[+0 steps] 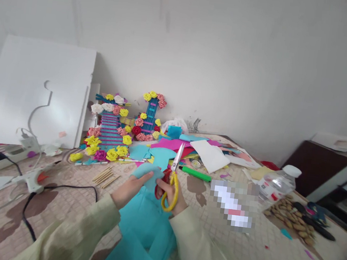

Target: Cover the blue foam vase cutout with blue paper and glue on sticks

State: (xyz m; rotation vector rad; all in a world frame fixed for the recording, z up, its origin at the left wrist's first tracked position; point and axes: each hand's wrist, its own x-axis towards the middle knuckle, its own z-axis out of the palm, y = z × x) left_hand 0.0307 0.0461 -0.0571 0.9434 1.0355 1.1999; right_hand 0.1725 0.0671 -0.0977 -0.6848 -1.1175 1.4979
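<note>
- The scissors are in the right hand, its grip around the red and yellow handles, blades pointing away from the person.
- The left hand has its grip on turquoise paper, just left of the scissors; the paper hangs down nearer the person than they are.
- Just right of the scissors, a green marker lies on the tabletop.
- Left of the scissors lie thin wooden sticks.
- Beyond them and left of the scissors stand two flower-trimmed shapes.
- Well right of the scissors stands a clear bottle.
</note>
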